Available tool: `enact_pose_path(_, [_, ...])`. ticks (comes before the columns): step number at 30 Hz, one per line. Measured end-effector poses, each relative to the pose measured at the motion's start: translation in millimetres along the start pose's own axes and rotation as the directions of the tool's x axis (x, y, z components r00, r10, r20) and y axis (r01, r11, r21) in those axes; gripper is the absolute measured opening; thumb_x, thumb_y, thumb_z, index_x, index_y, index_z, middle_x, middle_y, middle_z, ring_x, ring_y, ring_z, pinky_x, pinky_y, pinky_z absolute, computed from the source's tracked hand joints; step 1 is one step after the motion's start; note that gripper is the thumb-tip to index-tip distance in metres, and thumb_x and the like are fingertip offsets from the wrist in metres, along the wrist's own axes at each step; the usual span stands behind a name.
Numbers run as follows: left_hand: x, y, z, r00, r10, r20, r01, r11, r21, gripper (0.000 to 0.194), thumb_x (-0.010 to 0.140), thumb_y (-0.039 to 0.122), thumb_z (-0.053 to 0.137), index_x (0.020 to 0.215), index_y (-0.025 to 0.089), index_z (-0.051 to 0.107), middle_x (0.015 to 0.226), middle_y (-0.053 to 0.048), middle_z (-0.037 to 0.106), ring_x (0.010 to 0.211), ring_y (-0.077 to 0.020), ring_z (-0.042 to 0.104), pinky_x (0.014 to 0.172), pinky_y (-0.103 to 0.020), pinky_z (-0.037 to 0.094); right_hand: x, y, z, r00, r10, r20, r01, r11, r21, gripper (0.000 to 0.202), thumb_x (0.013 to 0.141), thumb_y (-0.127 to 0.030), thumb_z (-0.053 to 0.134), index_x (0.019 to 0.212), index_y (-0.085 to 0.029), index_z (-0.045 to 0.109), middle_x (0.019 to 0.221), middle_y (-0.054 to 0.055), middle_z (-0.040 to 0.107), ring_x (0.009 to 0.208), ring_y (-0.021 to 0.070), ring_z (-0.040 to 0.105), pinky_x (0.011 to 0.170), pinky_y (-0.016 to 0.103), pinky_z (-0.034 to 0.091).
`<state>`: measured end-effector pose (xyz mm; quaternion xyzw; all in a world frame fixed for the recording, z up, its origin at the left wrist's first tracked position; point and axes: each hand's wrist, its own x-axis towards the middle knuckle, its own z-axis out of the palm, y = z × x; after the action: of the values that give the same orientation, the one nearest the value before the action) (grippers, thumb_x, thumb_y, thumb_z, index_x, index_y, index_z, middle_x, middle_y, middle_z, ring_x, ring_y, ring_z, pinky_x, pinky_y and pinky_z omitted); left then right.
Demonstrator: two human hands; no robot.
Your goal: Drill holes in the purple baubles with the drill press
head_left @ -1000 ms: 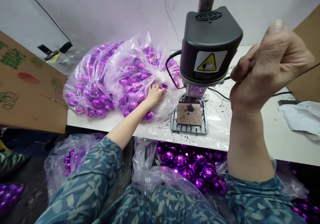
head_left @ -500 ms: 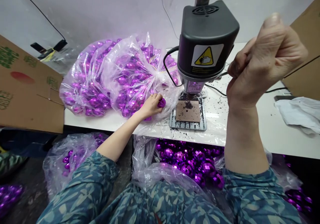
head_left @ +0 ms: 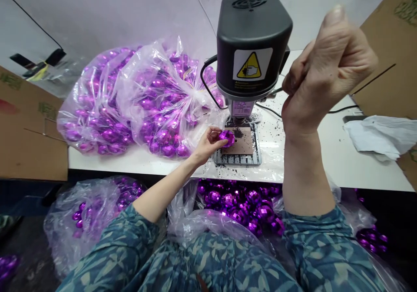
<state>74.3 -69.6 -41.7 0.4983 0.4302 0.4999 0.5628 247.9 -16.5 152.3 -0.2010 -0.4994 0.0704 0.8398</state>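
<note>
Between the thumb and fingers of my left hand (head_left: 208, 144) is a shiny purple faceted ball (head_left: 227, 138). It is held over the left part of a brown board (head_left: 244, 146), which lies on the slotted metal base (head_left: 255, 159) of a bench drill press (head_left: 254, 44). Dark shavings are scattered on the board and around the base. My right hand (head_left: 329, 66) is raised on the right side of the machine, its fingers wrapped round the drill press lever (head_left: 276, 91); most of the lever is hidden by the hand.
Clear plastic bags (head_left: 130, 96) full of purple balls stand on the white table (head_left: 100, 161) at left. An open bag of purple balls (head_left: 241, 205) sits below the table's front edge. Cardboard boxes (head_left: 29, 140) flank both sides. A white cloth or bag (head_left: 381, 135) lies at right.
My left hand has moved right with the purple ball, from beside the plastic bag to over the board. My right hand keeps its grip on the lever. The whole view has shifted slightly.
</note>
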Motion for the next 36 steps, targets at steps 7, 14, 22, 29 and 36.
enact_pose_path(7, [16, -13, 5.8, 0.998, 0.059, -0.012, -0.058, 0.998, 0.031, 0.055, 0.081, 0.054, 0.086, 0.115, 0.020, 0.059, 0.112, -0.009, 0.076, 0.104, -0.0199, 0.074, 0.094, -0.037, 0.059, -1, -2, 0, 1.000, -0.010, -0.006, 0.010, 1.000, 0.008, 0.054, 0.091, -0.047, 0.061, 0.053, -0.019, 0.034, 0.041, -0.010, 0.030, 0.035, 0.0018, 0.025, 0.044, 0.025, 0.021])
enact_pose_path(14, [23, -26, 2.8, 0.993, 0.112, -0.034, -0.110, 0.992, 0.056, 0.059, 0.077, 0.059, 0.087, 0.111, 0.021, 0.058, 0.111, -0.009, 0.077, 0.106, -0.0218, 0.075, 0.097, -0.041, 0.060, -2, -3, 0, 0.999, -0.034, -0.008, 0.034, 0.999, 0.013, 0.054, 0.083, -0.061, 0.060, 0.054, -0.022, 0.035, 0.041, -0.009, 0.030, 0.035, 0.0052, 0.025, 0.044, 0.031, 0.021])
enact_pose_path(22, [32, -29, 6.6, 0.989, 0.149, 0.026, -0.151, 0.979, 0.138, 0.067, 0.076, 0.059, 0.088, 0.124, 0.020, 0.061, 0.120, -0.012, 0.076, 0.113, -0.0264, 0.073, 0.102, -0.045, 0.059, -4, -6, -3, 1.000, -0.012, 0.023, 0.013, 0.999, -0.036, 0.053, 0.090, -0.052, 0.057, 0.056, -0.021, 0.032, 0.044, -0.007, 0.030, 0.037, 0.0062, 0.026, 0.045, 0.030, 0.022])
enact_pose_path(29, [30, -29, 11.2, 0.987, 0.137, 0.078, -0.146, 0.982, 0.117, 0.066, 0.075, 0.057, 0.090, 0.123, 0.020, 0.064, 0.125, -0.012, 0.075, 0.116, -0.0271, 0.073, 0.107, -0.047, 0.058, -3, -3, 1, 0.999, -0.051, 0.001, 0.051, 0.987, -0.152, 0.057, 0.084, -0.068, 0.048, 0.057, -0.023, 0.027, 0.042, -0.007, 0.027, 0.036, 0.0063, 0.023, 0.045, 0.031, 0.024])
enact_pose_path(36, [33, -40, 12.8, 0.983, 0.178, 0.056, -0.181, 0.982, 0.060, 0.064, 0.074, 0.057, 0.092, 0.117, 0.021, 0.061, 0.120, -0.011, 0.075, 0.115, -0.0249, 0.074, 0.106, -0.046, 0.060, -3, -2, 0, 0.997, -0.072, 0.002, 0.072, 0.996, 0.044, 0.055, 0.082, -0.061, 0.062, 0.055, -0.021, 0.036, 0.041, -0.007, 0.031, 0.034, 0.0058, 0.024, 0.042, 0.032, 0.019])
